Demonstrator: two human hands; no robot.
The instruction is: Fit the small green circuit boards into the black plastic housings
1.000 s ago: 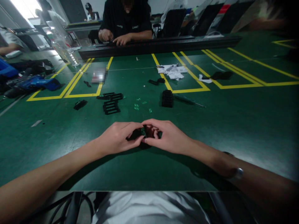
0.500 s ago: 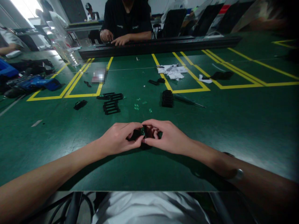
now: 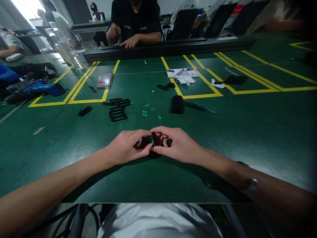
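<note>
Partly hidden in the head view, a small green-faced piece (image 3: 151,138) was held between the two hands over the near part of the green table (image 3: 158,185). By the left hand (image 3: 125,144) it was pinched between thumb and forefinger, and by the right hand (image 3: 182,144) it was clamped likewise from the other side, the fingertips of both nearly meeting. The left hand's remaining fingers were largely lost in shadow; the right's were seen curled inward, but whether the piece was touched by them could not be told. Its dark edge was too small to be made out. Beyond the hands, green chips (image 3: 145,113) were scattered, flanked on the left by slotted black frames (image 3: 118,114) and on the right by a ribbed black block (image 3: 177,104), beside which a screwdriver (image 3: 201,107) was laid. Farther off, one item (image 3: 105,80) was blurred by pixels, and a person (image 3: 135,19) behind a long black bar (image 3: 168,49) was cut off by the top edge.
</note>
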